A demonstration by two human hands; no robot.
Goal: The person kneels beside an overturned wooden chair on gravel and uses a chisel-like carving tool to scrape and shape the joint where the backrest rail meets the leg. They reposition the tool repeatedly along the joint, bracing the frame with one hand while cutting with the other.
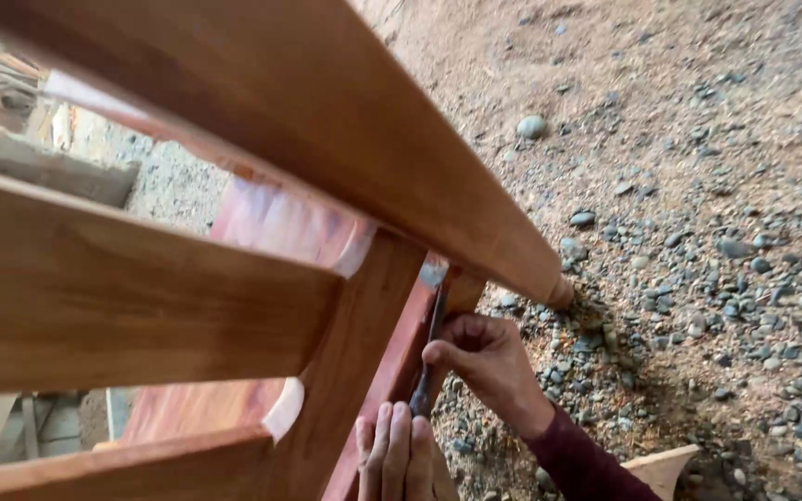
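Steel, slim and stiff, the chisel [431, 348] was clenched in the right hand [480, 362] around its dark lower shaft, its tip set against the upright [364, 343] just below the top rail [327, 121]. The left hand [399, 455] lay flat with fingers extended against the upright's lower edge, grasping nothing. Judged light but sharp-tipped, the tool was best held low on its shaft; the slatted frame looked heavy and rigid, standing over gravel [726, 278].
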